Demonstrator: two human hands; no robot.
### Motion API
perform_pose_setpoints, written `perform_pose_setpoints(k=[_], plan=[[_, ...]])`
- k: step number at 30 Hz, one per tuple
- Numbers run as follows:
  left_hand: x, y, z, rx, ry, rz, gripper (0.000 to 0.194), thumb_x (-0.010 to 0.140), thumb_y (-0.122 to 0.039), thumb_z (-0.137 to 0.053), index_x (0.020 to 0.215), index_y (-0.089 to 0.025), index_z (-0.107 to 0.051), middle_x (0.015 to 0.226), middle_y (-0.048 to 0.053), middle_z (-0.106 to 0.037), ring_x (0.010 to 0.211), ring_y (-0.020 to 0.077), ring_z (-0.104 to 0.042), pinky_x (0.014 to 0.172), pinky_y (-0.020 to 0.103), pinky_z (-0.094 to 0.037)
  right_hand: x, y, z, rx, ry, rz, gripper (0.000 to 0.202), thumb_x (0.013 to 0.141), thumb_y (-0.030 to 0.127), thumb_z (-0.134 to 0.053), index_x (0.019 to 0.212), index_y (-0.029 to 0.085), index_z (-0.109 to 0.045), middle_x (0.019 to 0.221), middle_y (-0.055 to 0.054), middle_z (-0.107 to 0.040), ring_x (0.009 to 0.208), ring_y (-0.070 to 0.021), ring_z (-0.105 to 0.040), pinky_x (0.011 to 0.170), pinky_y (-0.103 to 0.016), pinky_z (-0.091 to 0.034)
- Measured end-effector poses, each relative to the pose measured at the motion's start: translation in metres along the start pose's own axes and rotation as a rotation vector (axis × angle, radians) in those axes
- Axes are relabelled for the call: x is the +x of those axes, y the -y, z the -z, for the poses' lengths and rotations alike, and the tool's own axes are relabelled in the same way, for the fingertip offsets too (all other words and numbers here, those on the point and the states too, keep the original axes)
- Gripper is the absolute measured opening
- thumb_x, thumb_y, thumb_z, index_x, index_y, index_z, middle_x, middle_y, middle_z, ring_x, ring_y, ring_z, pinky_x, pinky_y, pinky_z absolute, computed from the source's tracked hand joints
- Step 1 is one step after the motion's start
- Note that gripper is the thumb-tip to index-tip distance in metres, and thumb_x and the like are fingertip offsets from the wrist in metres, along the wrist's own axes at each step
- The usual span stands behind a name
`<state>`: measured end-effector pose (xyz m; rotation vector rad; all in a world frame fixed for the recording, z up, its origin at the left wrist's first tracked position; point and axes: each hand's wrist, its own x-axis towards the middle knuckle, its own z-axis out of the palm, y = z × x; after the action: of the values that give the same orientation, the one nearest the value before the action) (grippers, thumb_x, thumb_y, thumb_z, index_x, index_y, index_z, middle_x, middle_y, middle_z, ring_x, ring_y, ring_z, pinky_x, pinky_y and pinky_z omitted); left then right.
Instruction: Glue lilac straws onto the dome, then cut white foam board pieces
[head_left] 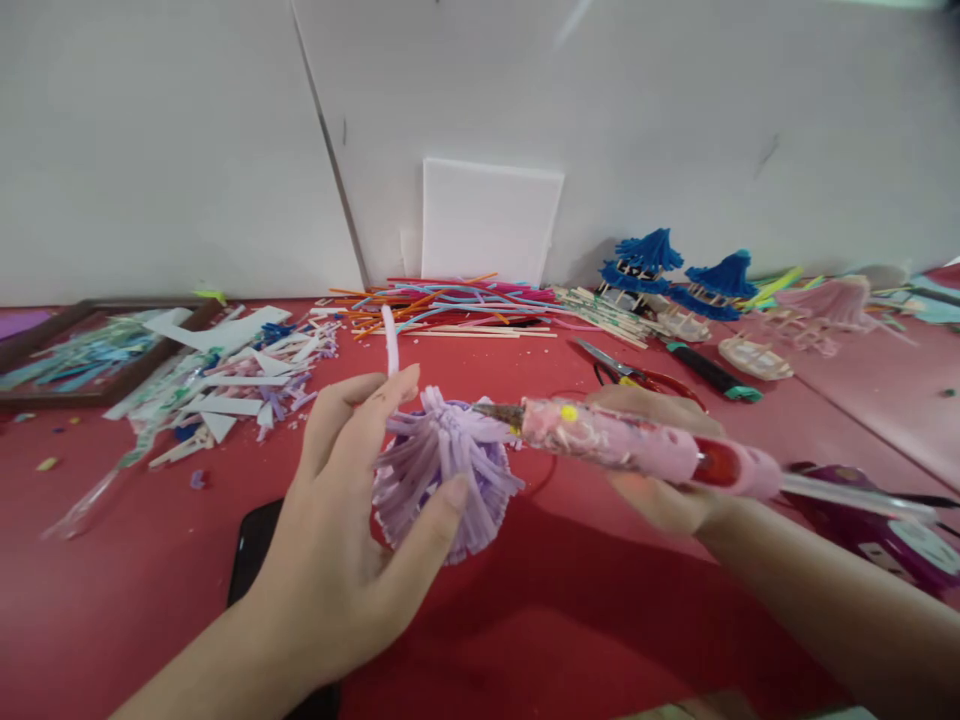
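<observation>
The left hand (330, 540) holds the lilac fringed piece (457, 450) above the bench (585, 590), thumb on its near side, a pale lilac strip (391, 345) rising at the fingertips. The right hand (660, 505) is closed around a pink glue gun (615, 440), its nozzle at the piece's crown; whether they touch, I cannot tell. This looks like gluing at the crown; it calls for a steady nozzle and fingertips kept off the hot metal. A black phone (253, 545) lies partly under the left forearm, perhaps in the way of setting anything down there. Beyond are scissors (611, 362), coloured stems (465, 305) and, further right, two blue roofed models (646, 262). Left of the hands, paper scraps (232, 380) spread beside a brown frame (90, 392), crowding that side.
</observation>
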<state>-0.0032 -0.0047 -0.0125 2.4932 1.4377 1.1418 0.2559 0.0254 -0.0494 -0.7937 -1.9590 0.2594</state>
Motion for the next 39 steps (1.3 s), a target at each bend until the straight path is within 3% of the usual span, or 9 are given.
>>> perform_pose_setpoints(k=[3, 6, 10, 15, 22, 28, 35, 39], plan=[[-0.002, 0.001, -0.002, -0.007, 0.02, 0.021, 0.059, 0.083, -0.029, -0.054, 0.137, -0.014, -0.036, 0.124, 0.015, -0.049, 0.124, 0.0263, -0.041, 0.1, 0.042, -0.043, 0.0, 0.009, 0.002, -0.04, 0.018, 0.138, 0.021, 0.075, 0.019, -0.054, 0.096, 0.022, -0.057, 0.075, -0.004, -0.067, 0.06, -0.016, -0.064, 0.052, -0.027, -0.051], [-0.003, 0.002, -0.006, -0.056, 0.018, 0.061, 0.062, 0.082, -0.03, -0.055, 0.139, -0.017, -0.035, 0.126, 0.014, -0.046, 0.122, 0.0271, -0.046, 0.101, 0.045, -0.044, -0.004, 0.012, 0.006, -0.101, 0.074, 0.176, 0.017, 0.079, 0.02, -0.051, 0.096, 0.021, -0.056, 0.073, -0.005, -0.066, 0.061, -0.0166, -0.063, 0.054, -0.028, -0.051], [-0.001, 0.001, -0.008, -0.099, 0.0, 0.094, 0.062, 0.082, -0.03, -0.057, 0.139, -0.02, -0.034, 0.127, 0.012, -0.04, 0.11, 0.0227, -0.059, 0.096, 0.039, -0.05, -0.011, 0.008, 0.006, -0.169, 0.109, 0.191, 0.019, 0.088, 0.034, -0.045, 0.094, 0.019, -0.055, 0.073, -0.006, -0.066, 0.063, -0.0176, -0.063, 0.057, -0.03, -0.051], [0.004, -0.001, -0.007, -0.053, -0.003, 0.084, 0.06, 0.081, -0.03, -0.059, 0.136, -0.016, -0.039, 0.122, 0.012, -0.047, 0.109, 0.0215, -0.06, 0.088, 0.031, -0.054, -0.013, 0.007, 0.005, -0.204, 0.102, 0.219, 0.023, 0.094, 0.039, -0.039, 0.091, 0.02, -0.052, 0.069, -0.005, -0.063, 0.061, -0.0175, -0.062, 0.055, -0.031, -0.05], [0.001, 0.001, -0.004, -0.073, 0.005, 0.052, 0.06, 0.081, -0.026, -0.054, 0.138, -0.021, -0.035, 0.126, 0.012, -0.042, 0.107, 0.0217, -0.06, 0.086, 0.035, -0.056, -0.012, 0.006, 0.006, -0.221, 0.071, 0.204, 0.01, 0.084, 0.029, -0.046, 0.087, 0.022, -0.051, 0.068, -0.003, -0.06, 0.06, -0.0171, -0.06, 0.054, -0.03, -0.048], [0.003, 0.001, -0.003, -0.07, 0.023, 0.045, 0.06, 0.078, -0.019, -0.052, 0.136, -0.016, -0.037, 0.126, 0.013, -0.043, 0.107, 0.0212, -0.059, 0.086, 0.031, -0.055, -0.011, 0.008, 0.005, -0.215, 0.06, 0.161, 0.01, 0.078, 0.026, -0.048, 0.087, 0.025, -0.05, 0.067, -0.002, -0.059, 0.059, -0.0175, -0.059, 0.053, -0.03, -0.047], [0.004, 0.002, -0.002, -0.046, -0.004, -0.005, 0.049, 0.075, -0.017, -0.052, 0.123, -0.015, -0.045, 0.126, 0.013, -0.048, 0.122, 0.0254, -0.047, 0.085, 0.031, -0.055, -0.007, 0.012, -0.001, -0.212, -0.009, 0.132, 0.01, 0.071, 0.02, -0.051, 0.08, 0.024, -0.049, 0.063, 0.0, -0.058, 0.054, -0.0165, -0.057, 0.05, -0.029, -0.044], [0.002, 0.003, -0.002, -0.04, 0.0, -0.004, 0.043, 0.074, -0.014, -0.051, 0.117, -0.017, -0.047, 0.121, 0.012, -0.051, 0.119, 0.0245, -0.048, 0.092, 0.037, -0.051, 0.001, 0.016, -0.001, -0.248, -0.035, 0.098, 0.014, 0.07, 0.015, -0.053, 0.081, 0.024, -0.051, 0.063, 0.001, -0.06, 0.049, -0.0138, -0.054, 0.045, -0.026, -0.042]])
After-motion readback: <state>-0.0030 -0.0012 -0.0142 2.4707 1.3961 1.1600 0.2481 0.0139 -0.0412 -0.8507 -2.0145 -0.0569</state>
